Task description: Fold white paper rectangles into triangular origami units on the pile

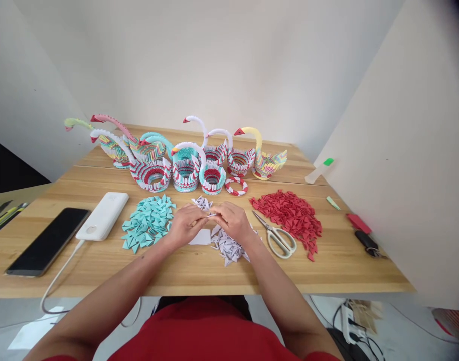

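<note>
Between the fingertips of my left hand [187, 222] and my right hand [231, 219] is a small piece of white paper [211, 214], pinched by both. My fingers hide most of it. Under my hands lie a flat stack of white paper [201, 237] and a heap of folded pale lilac-white paper triangles [229, 245]. A smaller pile of the same pale triangles [202, 202] sits just beyond my fingertips. To the left of my left hand spreads a heap of turquoise folded paper triangles [148, 220].
Red paper triangles [289, 215] and scissors [280, 238] lie at right. Several paper swans [154, 173] and a red-and-white paper ring [237, 186] stand behind. A power bank [103, 215] and phone [48, 241] are left; a glue bottle [317, 172] and black key fob [365, 241] sit far right.
</note>
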A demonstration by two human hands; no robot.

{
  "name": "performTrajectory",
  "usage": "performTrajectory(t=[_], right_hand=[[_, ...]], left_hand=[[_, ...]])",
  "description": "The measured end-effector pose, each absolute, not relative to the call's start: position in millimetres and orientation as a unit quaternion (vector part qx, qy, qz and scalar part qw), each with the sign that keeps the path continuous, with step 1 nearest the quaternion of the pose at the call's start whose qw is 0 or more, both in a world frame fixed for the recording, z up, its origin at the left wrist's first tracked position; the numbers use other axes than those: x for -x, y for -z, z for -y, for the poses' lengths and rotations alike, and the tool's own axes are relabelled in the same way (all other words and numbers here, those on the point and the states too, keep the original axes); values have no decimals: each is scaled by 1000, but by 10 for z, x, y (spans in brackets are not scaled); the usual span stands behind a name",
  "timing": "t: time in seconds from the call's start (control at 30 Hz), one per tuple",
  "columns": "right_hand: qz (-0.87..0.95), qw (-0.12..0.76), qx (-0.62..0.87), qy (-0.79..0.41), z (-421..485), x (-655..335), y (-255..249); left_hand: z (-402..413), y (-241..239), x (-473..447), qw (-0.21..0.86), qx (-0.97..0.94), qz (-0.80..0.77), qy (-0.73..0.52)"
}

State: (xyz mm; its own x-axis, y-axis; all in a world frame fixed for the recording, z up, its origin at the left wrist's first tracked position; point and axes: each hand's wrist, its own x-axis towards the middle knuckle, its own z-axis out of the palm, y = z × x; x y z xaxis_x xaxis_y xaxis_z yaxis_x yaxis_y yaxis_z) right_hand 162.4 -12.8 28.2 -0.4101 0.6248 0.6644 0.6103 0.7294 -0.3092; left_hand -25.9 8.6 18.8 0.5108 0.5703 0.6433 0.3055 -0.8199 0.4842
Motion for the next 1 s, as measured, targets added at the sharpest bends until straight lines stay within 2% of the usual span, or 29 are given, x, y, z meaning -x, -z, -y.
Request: performTrajectory(t=[0.3, 0.53, 1.0], right_hand=[[846, 376, 378, 10, 146, -1593, -286], [840, 396, 369, 22, 147, -1581, -295], [849, 368, 376, 45, 127, -1600, -264]], left_hand=[[-75, -209, 244, 246, -847, -258, -395], [-76, -222, 249, 295, -829, -257, -401], [-75, -119, 226, 195, -850, -276, -404]])
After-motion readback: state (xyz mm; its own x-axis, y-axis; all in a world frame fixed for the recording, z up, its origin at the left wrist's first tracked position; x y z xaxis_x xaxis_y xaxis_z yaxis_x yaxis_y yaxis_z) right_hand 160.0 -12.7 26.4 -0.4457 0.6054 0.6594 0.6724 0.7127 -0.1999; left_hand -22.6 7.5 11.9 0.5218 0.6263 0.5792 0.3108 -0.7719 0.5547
